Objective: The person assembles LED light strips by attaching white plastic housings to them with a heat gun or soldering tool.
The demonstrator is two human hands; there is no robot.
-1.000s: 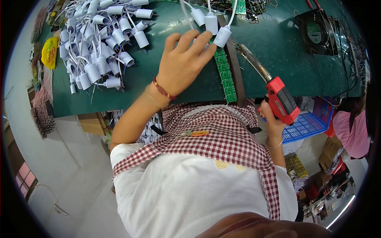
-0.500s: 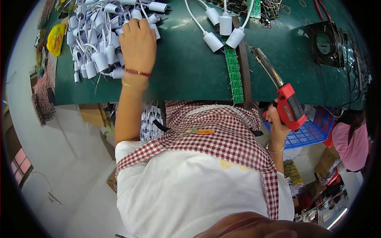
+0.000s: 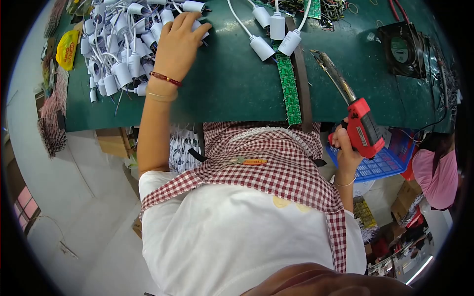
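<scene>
My left hand (image 3: pixel 177 49) lies over the right side of a heap of white lamp sockets (image 3: pixel 121 71). Its fingers are spread and bent, touching a white socket (image 3: pixel 198 25) that shows between them; no firm hold is visible. In my right hand (image 3: pixel 346 148) is a red soldering gun (image 3: pixel 363 128), its metal tip pointing up and left over the table. A strip of green circuit boards (image 3: pixel 289 89) runs down the table between my hands. Several wired white sockets (image 3: pixel 261 48) lie at its far end.
A dark flat bar (image 3: pixel 301 79) lies along the board strip. Beyond it are loose circuit boards and wires. A black fan (image 3: pixel 402 49) stands on the green table (image 3: pixel 237 89) at right. A yellow bag (image 3: pixel 67 50) lies at left; a blue basket (image 3: pixel 380 165) is below the right edge.
My left hand has shifted slightly right across the heap, and its fingers have spread apart. The soldering gun stays in my right hand, almost unmoved.
</scene>
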